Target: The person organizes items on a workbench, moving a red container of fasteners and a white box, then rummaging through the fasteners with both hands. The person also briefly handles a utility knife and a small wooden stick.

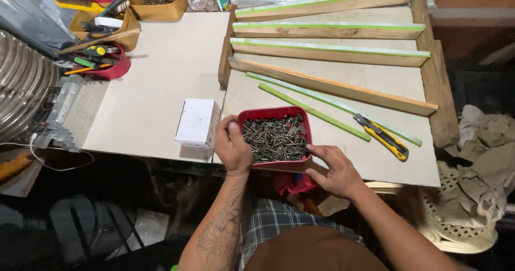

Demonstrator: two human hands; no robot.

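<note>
Head view: white box (197,123) beside red tray (268,113)

Open worktop (161,72) lies bare btwn the white box (197,123) and the red tool bowl (104,67) at far left, giving a wide lane in from the near edge. The red tray of screws (276,136) blocks the middle, w/ the left hand (232,147) and right hand (335,169) at its sides. To the right, a strip of board near the yellow utility knife (387,139) stays free; angled wooden slats (332,50) close off the back, apparently fixed.
</note>
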